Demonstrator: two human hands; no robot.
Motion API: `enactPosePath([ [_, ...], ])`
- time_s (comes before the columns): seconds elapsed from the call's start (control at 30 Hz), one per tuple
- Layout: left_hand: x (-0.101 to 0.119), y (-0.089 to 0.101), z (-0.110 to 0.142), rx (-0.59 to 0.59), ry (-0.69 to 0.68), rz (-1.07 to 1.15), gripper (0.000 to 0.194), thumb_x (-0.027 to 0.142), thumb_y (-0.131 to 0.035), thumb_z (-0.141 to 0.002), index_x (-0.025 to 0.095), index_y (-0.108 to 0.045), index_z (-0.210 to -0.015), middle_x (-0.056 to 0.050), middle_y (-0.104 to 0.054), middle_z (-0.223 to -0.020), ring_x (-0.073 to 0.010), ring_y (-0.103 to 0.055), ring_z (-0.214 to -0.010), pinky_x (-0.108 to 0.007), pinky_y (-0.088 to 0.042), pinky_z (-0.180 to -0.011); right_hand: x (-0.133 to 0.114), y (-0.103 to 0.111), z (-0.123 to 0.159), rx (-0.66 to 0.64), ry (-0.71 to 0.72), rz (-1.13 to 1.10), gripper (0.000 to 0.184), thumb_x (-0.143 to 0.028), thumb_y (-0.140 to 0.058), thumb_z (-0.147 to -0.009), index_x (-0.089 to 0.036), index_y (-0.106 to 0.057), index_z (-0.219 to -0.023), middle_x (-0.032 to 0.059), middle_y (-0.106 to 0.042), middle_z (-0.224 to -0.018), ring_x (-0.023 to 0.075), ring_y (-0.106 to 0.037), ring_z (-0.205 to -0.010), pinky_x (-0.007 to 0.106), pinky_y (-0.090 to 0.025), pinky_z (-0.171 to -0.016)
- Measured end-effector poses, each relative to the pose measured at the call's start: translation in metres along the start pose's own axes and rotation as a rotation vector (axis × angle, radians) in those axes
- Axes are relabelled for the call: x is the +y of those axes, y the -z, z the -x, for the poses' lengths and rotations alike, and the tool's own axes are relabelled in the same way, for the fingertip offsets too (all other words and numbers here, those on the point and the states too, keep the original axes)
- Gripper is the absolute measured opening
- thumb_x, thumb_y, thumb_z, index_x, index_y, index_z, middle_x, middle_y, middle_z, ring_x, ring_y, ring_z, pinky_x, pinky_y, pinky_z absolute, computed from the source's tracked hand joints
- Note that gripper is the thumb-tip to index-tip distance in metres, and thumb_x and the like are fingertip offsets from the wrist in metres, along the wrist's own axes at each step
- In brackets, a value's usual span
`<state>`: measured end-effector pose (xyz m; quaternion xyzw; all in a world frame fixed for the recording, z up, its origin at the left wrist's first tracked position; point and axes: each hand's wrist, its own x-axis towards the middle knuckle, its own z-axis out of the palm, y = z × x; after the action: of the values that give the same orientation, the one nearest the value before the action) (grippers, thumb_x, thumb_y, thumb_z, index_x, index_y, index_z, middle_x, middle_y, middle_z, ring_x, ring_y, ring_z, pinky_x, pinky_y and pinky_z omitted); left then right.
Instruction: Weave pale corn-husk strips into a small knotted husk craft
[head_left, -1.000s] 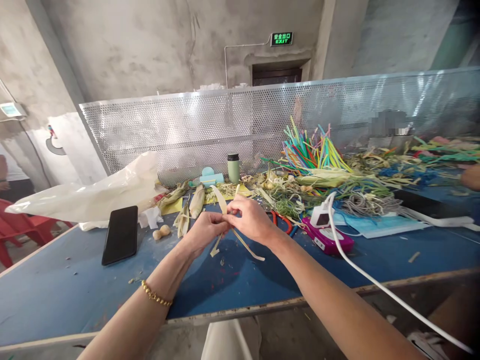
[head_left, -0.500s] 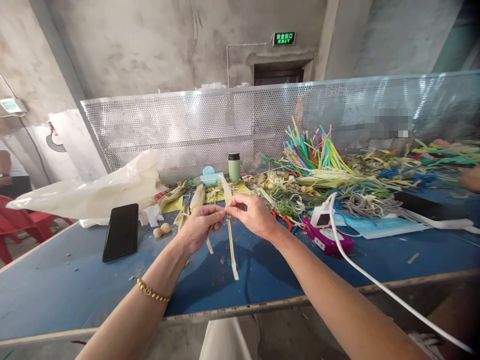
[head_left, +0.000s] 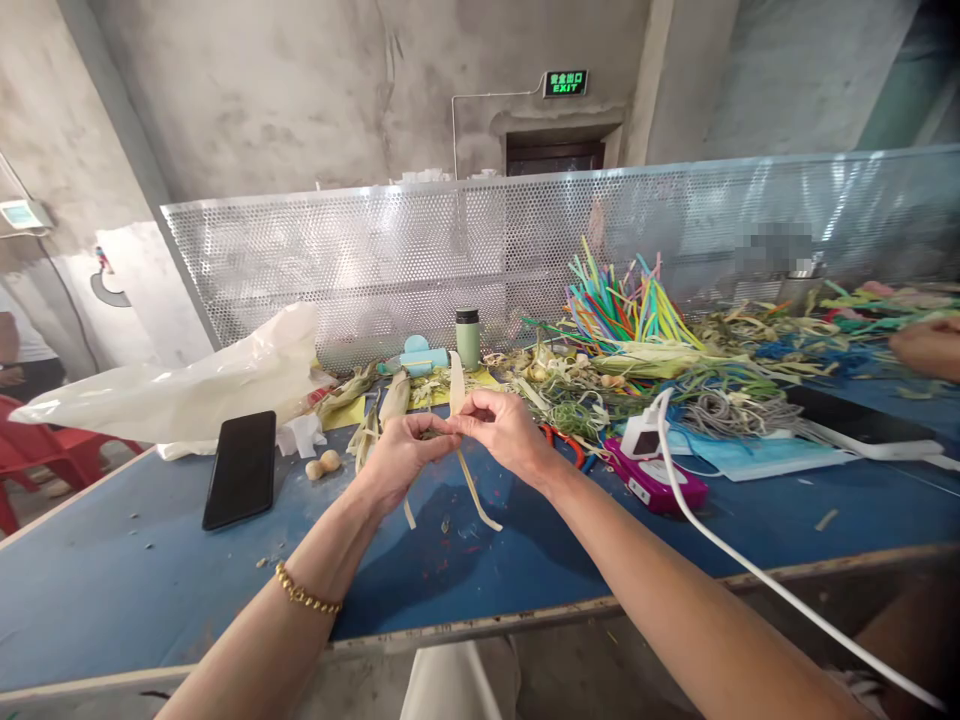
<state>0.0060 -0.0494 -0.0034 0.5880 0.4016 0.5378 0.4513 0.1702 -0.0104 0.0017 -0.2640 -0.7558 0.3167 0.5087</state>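
Observation:
Over the middle of the table, my left hand [head_left: 405,452] and my right hand [head_left: 501,432] meet fingertip to fingertip. Both pinch a pale strip of dried corn husk [head_left: 475,487]. Its wide end stands up behind my fingers, while a thin tail hangs below and bends to the right. Another narrow strip end [head_left: 409,514] dangles under my left hand. My fingertips hide the spot where the strips come together. Just behind my left hand lie more dried husks [head_left: 395,396].
To the left are a black phone [head_left: 240,470], two small round beige balls [head_left: 322,464] and a plastic sheet [head_left: 187,385]. Behind stands a green bottle [head_left: 468,340]. Rightward are colourful pipe cleaners [head_left: 630,305], orange-handled scissors [head_left: 566,447], a purple box [head_left: 660,482] with a white cable, and another person's hand [head_left: 930,348].
The hanging tail of the husk strip has swung to the right, and its upper end stands more upright. My hands stay together, with the fingers slightly shifted. The other person's hand has come further into view.

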Motion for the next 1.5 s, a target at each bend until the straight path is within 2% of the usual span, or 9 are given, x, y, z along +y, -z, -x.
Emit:
enactPosePath([
  [0.27, -0.001, 0.0, 0.002, -0.079, 0.038, 0.025, 0.025, 0.029, -0.086, -0.058, 0.012, -0.076, -0.073, -0.001, -0.06, -0.062, -0.0087, -0.043, -0.056, -0.027, -0.031, -0.056, -0.002, -0.003, 0.006, 0.091, 0.191, 0.241, 0.032, -0.038, -0.07, -0.089, -0.021, -0.059, -0.066, 0.0009, -0.06, -0.071, 0.0169, -0.053, -0.074, 0.032, -0.041, -0.073],
  [0.43, 0.0, -0.002, 0.002, -0.079, 0.033, 0.042, 0.026, 0.03, -0.088, -0.057, 0.012, -0.075, -0.07, -0.001, -0.061, -0.064, -0.0086, -0.044, -0.057, -0.026, -0.032, -0.057, -0.002, -0.008, 0.007, 0.164, 0.21, 0.258, 0.021, -0.019, -0.071, -0.086, -0.021, -0.06, -0.068, 0.0007, -0.063, -0.074, 0.0175, -0.056, -0.078, 0.031, -0.042, -0.075],
  [0.6, -0.002, -0.001, 0.001, -0.087, 0.011, 0.07, 0.03, 0.037, -0.091, -0.059, 0.014, -0.073, -0.066, 0.0, -0.061, -0.062, -0.0098, -0.046, -0.058, -0.027, -0.033, -0.058, 0.002, -0.01, 0.004, 0.231, 0.2, 0.244, 0.019, -0.018, -0.072, -0.085, -0.02, -0.062, -0.069, -0.0001, -0.063, -0.074, 0.0171, -0.057, -0.077, 0.029, -0.043, -0.073],
  [0.73, -0.003, 0.004, 0.0, -0.112, -0.004, 0.035, 0.039, 0.051, -0.086, -0.068, 0.013, -0.073, -0.064, -0.004, -0.063, -0.063, -0.0121, -0.05, -0.063, -0.028, -0.037, -0.063, 0.006, -0.009, 0.0, 0.189, 0.2, 0.246, 0.018, -0.021, -0.073, -0.086, -0.02, -0.066, -0.07, 0.0002, -0.064, -0.073, 0.0172, -0.057, -0.076, 0.03, -0.044, -0.074],
  [0.83, -0.003, 0.008, 0.0, -0.124, 0.039, 0.062, 0.04, 0.053, -0.087, -0.067, 0.014, -0.076, -0.068, -0.005, -0.067, -0.067, -0.0141, -0.053, -0.065, -0.029, -0.039, -0.063, 0.007, -0.006, -0.001, 0.122, 0.212, 0.275, 0.019, -0.024, -0.073, -0.088, -0.021, -0.069, -0.07, 0.0014, -0.065, -0.075, 0.0184, -0.059, -0.08, 0.032, -0.045, -0.077],
  [0.9, -0.003, 0.009, -0.001, -0.098, 0.077, 0.084, 0.038, 0.049, -0.091, -0.061, 0.015, -0.079, -0.072, -0.006, -0.069, -0.069, -0.015, -0.054, -0.064, -0.03, -0.039, -0.062, 0.005, -0.003, 0.0, 0.131, 0.226, 0.308, 0.018, -0.025, -0.072, -0.09, -0.021, -0.071, -0.073, 0.0027, -0.067, -0.079, 0.0191, -0.06, -0.083, 0.033, -0.046, -0.079],
  [1.07, -0.008, 0.014, -0.007, 0.091, 0.047, 0.115, 0.036, 0.047, -0.091, -0.059, 0.015, -0.078, -0.07, -0.002, -0.063, -0.06, -0.0102, -0.045, -0.055, -0.027, -0.033, -0.056, -0.006, 0.005, 0.004, 0.349, 0.312, 0.531, 0.016, -0.025, -0.065, -0.095, -0.019, -0.074, -0.083, 0.0071, -0.071, -0.091, 0.0219, -0.061, -0.093, 0.037, -0.043, -0.088],
  [1.27, -0.012, 0.014, -0.012, 0.184, 0.009, 0.204, 0.034, 0.041, -0.093, -0.052, 0.016, -0.075, -0.067, -0.002, -0.066, -0.066, -0.0116, -0.05, -0.062, -0.026, -0.032, -0.057, -0.008, -0.001, 0.007, -0.004, 0.236, 0.507, 0.022, -0.016, -0.064, -0.094, -0.018, -0.069, -0.073, 0.0019, -0.071, -0.074, 0.0146, -0.06, -0.069, 0.028, -0.041, -0.071],
  [1.5, -0.009, 0.009, -0.009, 0.092, 0.038, 0.199, 0.036, 0.044, -0.091, -0.055, 0.014, -0.076, -0.067, -0.007, -0.069, -0.069, -0.0137, -0.054, -0.064, -0.027, -0.035, -0.059, -0.006, -0.003, 0.007, 0.006, 0.198, 0.445, 0.022, -0.012, -0.058, -0.096, -0.019, -0.059, -0.075, 0.0, -0.063, -0.071, 0.0137, -0.054, -0.066, 0.026, -0.038, -0.066],
])
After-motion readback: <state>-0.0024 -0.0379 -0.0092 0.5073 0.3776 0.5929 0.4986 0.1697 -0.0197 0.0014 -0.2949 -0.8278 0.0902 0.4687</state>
